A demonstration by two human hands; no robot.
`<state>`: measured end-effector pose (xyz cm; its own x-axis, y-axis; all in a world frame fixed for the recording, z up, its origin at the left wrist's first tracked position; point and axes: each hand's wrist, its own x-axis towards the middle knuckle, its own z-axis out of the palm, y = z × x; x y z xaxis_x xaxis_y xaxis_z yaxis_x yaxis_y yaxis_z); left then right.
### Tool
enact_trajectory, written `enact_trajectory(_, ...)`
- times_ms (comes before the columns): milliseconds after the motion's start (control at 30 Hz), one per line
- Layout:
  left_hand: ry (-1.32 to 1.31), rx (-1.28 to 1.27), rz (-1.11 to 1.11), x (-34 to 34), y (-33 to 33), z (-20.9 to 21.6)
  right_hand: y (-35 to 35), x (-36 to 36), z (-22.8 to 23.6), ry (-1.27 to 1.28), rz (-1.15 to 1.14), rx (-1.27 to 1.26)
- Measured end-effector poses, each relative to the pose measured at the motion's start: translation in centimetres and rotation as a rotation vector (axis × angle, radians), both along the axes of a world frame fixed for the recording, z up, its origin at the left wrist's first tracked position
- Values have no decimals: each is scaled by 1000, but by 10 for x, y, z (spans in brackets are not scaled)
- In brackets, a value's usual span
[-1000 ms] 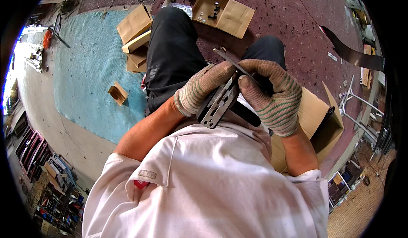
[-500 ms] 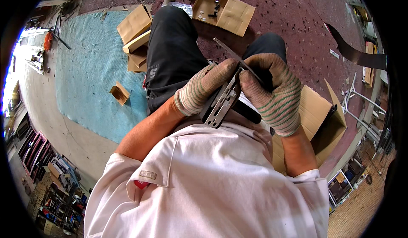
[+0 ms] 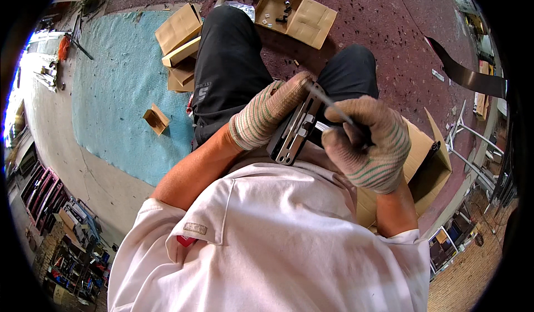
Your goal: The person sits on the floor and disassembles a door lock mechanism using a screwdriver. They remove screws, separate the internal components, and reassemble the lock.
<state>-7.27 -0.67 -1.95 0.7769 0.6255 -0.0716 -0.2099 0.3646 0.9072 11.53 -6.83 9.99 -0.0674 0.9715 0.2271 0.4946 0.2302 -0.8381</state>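
Observation:
My left hand (image 3: 268,113), in a knit glove with green stripes, is closed around a long black mechanism with a slotted silver metal plate (image 3: 299,128). The piece slants above my lap, with its near end by my shirt. My right hand (image 3: 375,145), gloved alike, grips a thin metal rod (image 3: 335,107) between thumb and fingers. Motion smears the rod; its far end points up-left toward the mechanism's top, near my left fingertips. Whether it touches there I cannot tell.
A shallow open cardboard box (image 3: 305,17) with small black parts lies beyond my knees. Folded cardboard pieces (image 3: 179,28) and a small carton (image 3: 156,119) lie on the blue mat (image 3: 117,89) at left. A larger open carton (image 3: 425,170) stands beside my right forearm.
My right hand has drawn away from the mechanism, right and toward me, taking the rod with it. My left hand still holds the mechanism in nearly the same place.

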Motion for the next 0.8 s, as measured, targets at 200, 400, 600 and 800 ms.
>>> enact_trajectory(200,47,-359,-18,10,3,23,8,1,2,-227,238,95)
enact_trajectory(400,22,294,-109,3,-7,-42,17,12,8,-445,438,75)
enact_trajectory(600,52,201,-14,13,-4,0,32,9,34,-776,572,369)
enact_trajectory(800,140,107,-153,3,-3,-8,43,11,26,-740,686,434)
